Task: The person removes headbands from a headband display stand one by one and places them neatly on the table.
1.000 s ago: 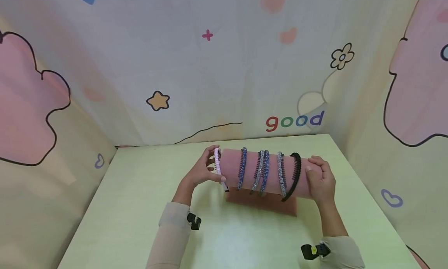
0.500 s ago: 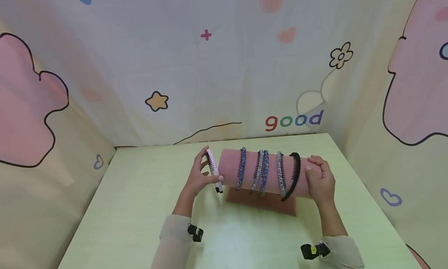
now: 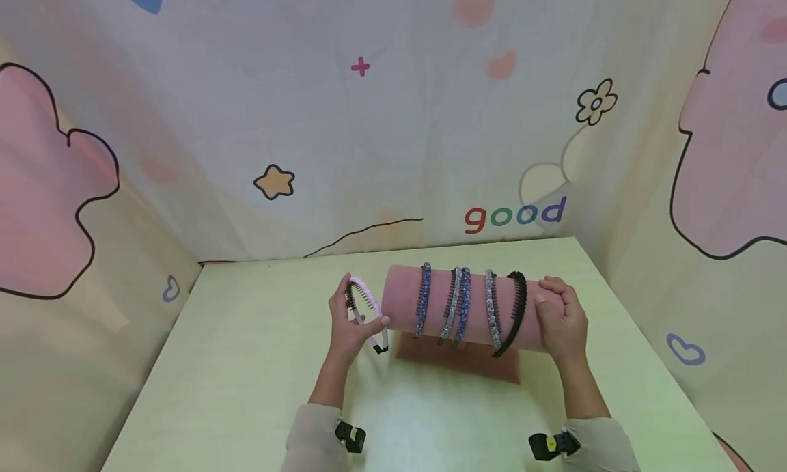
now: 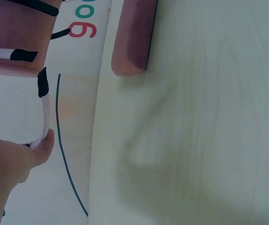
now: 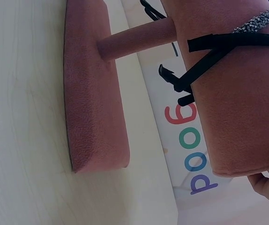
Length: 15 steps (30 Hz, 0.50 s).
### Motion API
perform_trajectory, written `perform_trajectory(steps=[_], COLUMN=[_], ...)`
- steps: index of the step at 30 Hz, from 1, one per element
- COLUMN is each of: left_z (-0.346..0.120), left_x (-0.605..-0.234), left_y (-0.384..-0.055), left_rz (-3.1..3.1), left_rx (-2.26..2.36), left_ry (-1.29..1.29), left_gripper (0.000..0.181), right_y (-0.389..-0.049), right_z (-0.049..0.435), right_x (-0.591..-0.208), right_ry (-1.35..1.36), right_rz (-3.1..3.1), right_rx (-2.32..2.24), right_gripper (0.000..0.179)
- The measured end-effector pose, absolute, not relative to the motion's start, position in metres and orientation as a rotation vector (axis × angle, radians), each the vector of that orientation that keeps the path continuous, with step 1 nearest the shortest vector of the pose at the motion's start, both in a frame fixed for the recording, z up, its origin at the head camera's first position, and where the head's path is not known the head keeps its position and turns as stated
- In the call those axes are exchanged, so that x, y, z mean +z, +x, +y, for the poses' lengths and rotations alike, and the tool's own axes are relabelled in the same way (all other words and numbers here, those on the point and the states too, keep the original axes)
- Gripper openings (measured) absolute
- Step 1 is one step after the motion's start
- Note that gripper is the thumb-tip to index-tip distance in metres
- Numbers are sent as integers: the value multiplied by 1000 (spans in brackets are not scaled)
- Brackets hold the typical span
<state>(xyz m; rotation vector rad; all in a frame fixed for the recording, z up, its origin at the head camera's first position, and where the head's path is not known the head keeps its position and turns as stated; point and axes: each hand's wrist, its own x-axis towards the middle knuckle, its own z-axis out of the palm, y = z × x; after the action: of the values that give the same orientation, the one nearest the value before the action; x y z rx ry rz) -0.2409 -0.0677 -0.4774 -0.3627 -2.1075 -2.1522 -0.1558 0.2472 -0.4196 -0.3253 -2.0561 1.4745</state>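
My left hand [image 3: 346, 332] holds a pale pink toothed headband [image 3: 368, 294] with black tips, pinching it between thumb and fingers. The headband is just off the left end of a pink padded display roll [image 3: 402, 298]. With my right hand [image 3: 563, 318] I grip the roll's right end, thumb on top. Around the roll sit several headbands: a glittery blue headband [image 3: 423, 301] on the left, silver and blue ones in the middle, and a black headband [image 3: 520, 315] nearest my right hand. The right wrist view shows loose black headband ends under the roll.
Beneath the roll, a pink padded base [image 3: 458, 361] rests on the pale table [image 3: 258, 363]. A short post [image 5: 139, 40] joins the base to the roll. Behind the table hangs a patterned cloth backdrop [image 3: 393, 151], and similar printed sides flank it.
My left hand has drawn the pale pink headband off the roll's left end, moving it left and slightly toward me, and the headband has turned. My right hand keeps its hold on the roll.
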Motion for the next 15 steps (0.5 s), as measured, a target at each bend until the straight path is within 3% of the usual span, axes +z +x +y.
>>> perform_trajectory(steps=[7, 15], left_z=[-65, -66], left_x=[-512, -524], left_y=[-245, -241], left_rz=[-2046, -1989], left_rx=[-2177, -2130], left_ry=[-193, -80], left_gripper=[103, 103], right_y=[-165, -174], right_z=[258, 268], right_x=[-437, -453], right_ry=[-329, -309], right_rz=[-2074, -2042], right_rx=[1455, 1432], right_gripper=[29, 26])
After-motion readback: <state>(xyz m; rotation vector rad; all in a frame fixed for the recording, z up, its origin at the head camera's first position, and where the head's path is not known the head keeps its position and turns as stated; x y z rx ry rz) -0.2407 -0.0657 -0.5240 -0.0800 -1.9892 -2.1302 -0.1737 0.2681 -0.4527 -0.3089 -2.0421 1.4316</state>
